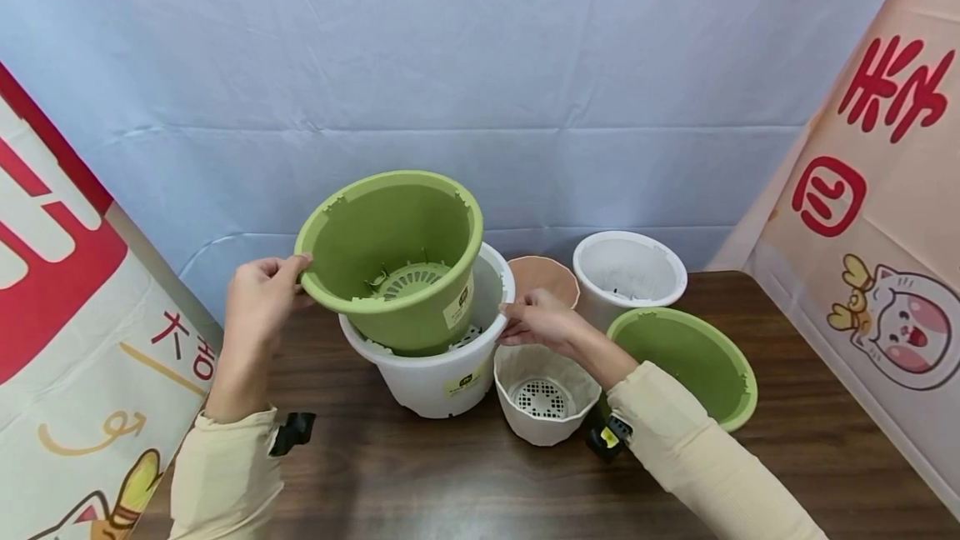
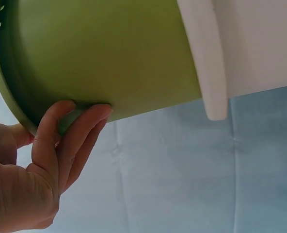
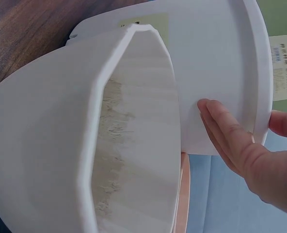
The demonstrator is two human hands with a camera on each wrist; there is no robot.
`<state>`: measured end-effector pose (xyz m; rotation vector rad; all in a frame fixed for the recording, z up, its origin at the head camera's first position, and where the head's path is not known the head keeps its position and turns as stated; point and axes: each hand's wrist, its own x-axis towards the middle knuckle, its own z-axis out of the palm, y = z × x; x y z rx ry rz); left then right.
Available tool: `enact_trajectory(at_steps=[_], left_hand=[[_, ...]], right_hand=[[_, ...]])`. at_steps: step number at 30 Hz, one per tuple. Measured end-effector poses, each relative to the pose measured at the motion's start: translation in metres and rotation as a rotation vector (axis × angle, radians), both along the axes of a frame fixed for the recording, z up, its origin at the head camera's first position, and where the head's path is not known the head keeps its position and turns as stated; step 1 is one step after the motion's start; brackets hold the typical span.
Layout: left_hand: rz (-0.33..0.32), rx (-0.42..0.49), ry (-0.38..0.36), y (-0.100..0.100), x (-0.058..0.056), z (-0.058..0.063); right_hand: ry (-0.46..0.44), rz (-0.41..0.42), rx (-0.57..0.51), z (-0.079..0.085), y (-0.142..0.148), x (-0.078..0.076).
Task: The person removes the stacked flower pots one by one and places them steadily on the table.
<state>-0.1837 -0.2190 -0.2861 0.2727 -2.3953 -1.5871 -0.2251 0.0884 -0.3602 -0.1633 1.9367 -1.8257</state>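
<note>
My left hand (image 1: 260, 307) pinches the rim of a green plastic flower pot (image 1: 457, 273), thumb on the rim and fingers against the outer wall in the left wrist view. The green pot tilts, its lower part inside a larger white flower pot (image 1: 427, 387). Slots show in its base, and a label is on its side. At the white pot's right rim, my right hand (image 1: 546, 319) grips with the thumb at the lip and fingers along the outside (image 3: 226, 131). The white pot stands on the wooden table (image 1: 420, 490).
Right of the white pot stands a small cream faceted pot (image 1: 528, 423), with a terracotta-coloured pot (image 1: 542, 273) behind it. Another white pot (image 1: 660, 273) and a second green pot (image 1: 697, 357), tipped over, are farther right. A pale cloth (image 1: 450, 48) hangs behind the table.
</note>
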Motion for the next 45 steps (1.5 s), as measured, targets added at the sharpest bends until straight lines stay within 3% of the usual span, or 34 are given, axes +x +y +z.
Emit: enact_trajectory(at_steps=[8,19,30,39,45], left_hand=[[0.084,0.046,0.019,-0.005,0.006,0.009],[0.150,0.137,0.055,-0.011,0.012,0.020],[0.132,0.469,0.180,-0.022,0.016,0.029],[0.230,0.448,0.182,-0.037,0.021,0.033],[0.268,0.530,0.224,-0.050,0.025,0.033]], right_hand=[[-0.009,-0.010,-0.004,0.001,-0.001,0.001],[-0.008,-0.015,-0.002,0.000,0.000,0.000],[-0.006,-0.008,0.005,-0.001,-0.001,0.000],[0.003,-0.001,0.010,-0.003,-0.001,-0.001],[0.004,-0.002,0.014,-0.003,-0.001,-0.001]])
